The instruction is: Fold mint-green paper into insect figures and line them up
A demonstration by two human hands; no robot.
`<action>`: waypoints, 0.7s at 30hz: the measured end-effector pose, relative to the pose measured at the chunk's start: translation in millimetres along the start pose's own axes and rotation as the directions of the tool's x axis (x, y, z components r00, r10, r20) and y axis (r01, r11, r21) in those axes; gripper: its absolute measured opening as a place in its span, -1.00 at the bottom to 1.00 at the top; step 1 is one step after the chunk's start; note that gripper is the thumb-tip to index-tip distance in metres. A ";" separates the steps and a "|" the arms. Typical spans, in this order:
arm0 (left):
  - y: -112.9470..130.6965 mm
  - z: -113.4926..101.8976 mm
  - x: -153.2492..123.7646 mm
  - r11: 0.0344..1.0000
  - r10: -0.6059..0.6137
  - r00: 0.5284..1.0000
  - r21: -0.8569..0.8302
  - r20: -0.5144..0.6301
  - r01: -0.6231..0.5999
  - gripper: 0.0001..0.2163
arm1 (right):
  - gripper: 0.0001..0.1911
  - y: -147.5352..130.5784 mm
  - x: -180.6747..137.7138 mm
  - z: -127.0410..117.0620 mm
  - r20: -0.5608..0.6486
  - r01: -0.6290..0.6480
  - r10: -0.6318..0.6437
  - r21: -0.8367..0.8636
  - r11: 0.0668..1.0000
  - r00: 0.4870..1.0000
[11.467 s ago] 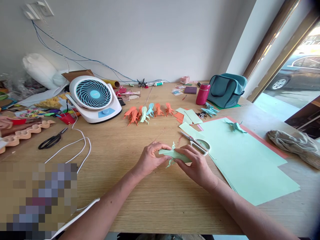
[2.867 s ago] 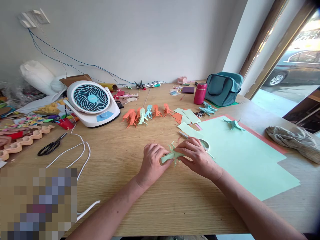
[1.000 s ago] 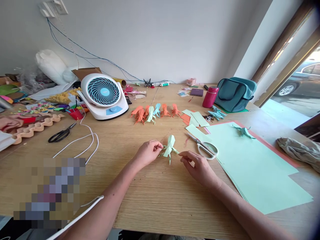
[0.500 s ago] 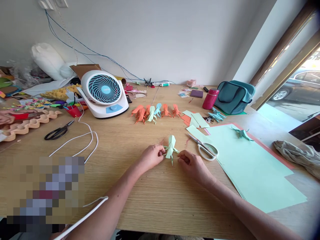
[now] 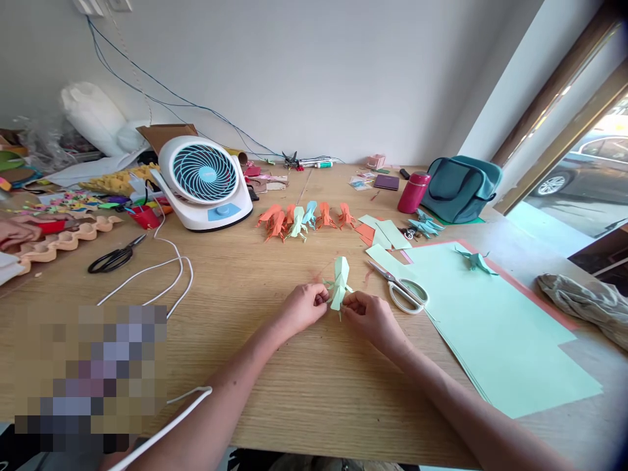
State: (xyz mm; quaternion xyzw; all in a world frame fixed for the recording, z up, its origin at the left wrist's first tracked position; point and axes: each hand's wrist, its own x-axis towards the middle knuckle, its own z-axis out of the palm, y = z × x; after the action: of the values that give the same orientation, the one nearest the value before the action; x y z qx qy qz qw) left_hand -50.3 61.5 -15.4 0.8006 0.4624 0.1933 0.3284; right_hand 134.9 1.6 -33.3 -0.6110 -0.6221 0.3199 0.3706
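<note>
A pale green folded paper insect point(image 5: 339, 285) stands tilted upward just above the wooden table point(image 5: 275, 392), in the middle of the view. My left hand point(image 5: 304, 307) pinches its thin legs from the left, fingers closed. My right hand point(image 5: 369, 315) pinches the legs on the other side, fingers closed too. Both hands rest low near the table surface, almost touching each other under the figure.
White-handled scissors point(image 5: 400, 289) lie just right of my hands, beside a stack of pale green sheets point(image 5: 485, 327). A row of orange, green and blue paper insects point(image 5: 304, 219) stands farther back. A white fan point(image 5: 203, 183), its cord point(image 5: 157, 268), black scissors point(image 5: 115, 255) sit left; a teal bag point(image 5: 461, 186) right.
Earlier the figure lay flat between my hands. It has been turned upright, my right hand let go for a moment, and both hands have now closed in on its legs.
</note>
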 end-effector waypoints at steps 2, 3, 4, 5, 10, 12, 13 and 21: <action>1.8 -1.7 -0.7 0.999 -0.012 1.000 -0.035 0.004 0.012 -0.95 | -0.89 1.5 0.3 0.8 -0.013 -0.004 0.004 -0.013 1.000 1.000; 2.7 -2.5 -1.0 0.998 -0.019 1.000 -0.053 0.006 0.019 -0.95 | -0.88 2.0 0.5 0.6 -0.017 -0.007 0.006 -0.022 1.000 1.000; 3.5 -3.2 -1.3 0.997 -0.027 1.000 -0.071 0.010 0.028 -0.96 | -0.87 2.0 0.8 0.2 -0.018 -0.009 0.008 -0.032 0.999 1.000; 4.0 -3.6 -1.5 0.995 -0.035 0.999 -0.092 0.016 0.036 -0.96 | -0.86 1.9 1.2 -0.4 -0.015 -0.010 0.010 -0.042 0.999 1.000; 1.0 -2.5 -0.3 0.970 -0.068 0.994 -0.226 0.082 0.085 -0.92 | -0.81 -0.9 2.3 -2.8 0.000 -0.009 0.009 -0.074 0.997 1.000; -1.5 -2.0 0.7 0.958 -0.078 0.991 -0.267 0.107 0.105 -0.92 | -0.82 -1.5 2.3 -2.7 -0.004 -0.010 0.009 -0.083 0.997 1.000; -2.5 -1.9 1.1 0.953 -0.081 0.989 -0.283 0.119 0.113 -0.91 | -0.83 -1.6 2.2 -2.4 -0.007 -0.010 0.009 -0.087 0.996 1.000; 0.0 -3.0 1.4 0.932 -0.099 0.980 -0.329 0.175 0.153 -0.87 | -0.88 -1.5 0.7 -2.8 -0.025 0.013 -0.015 -0.083 0.996 1.000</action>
State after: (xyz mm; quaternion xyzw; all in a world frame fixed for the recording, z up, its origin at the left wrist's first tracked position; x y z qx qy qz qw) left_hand -51.4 63.7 -13.3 0.7130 0.4453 0.1858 0.5087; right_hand 136.5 2.0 -30.5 -0.6254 -0.6343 0.2834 0.3554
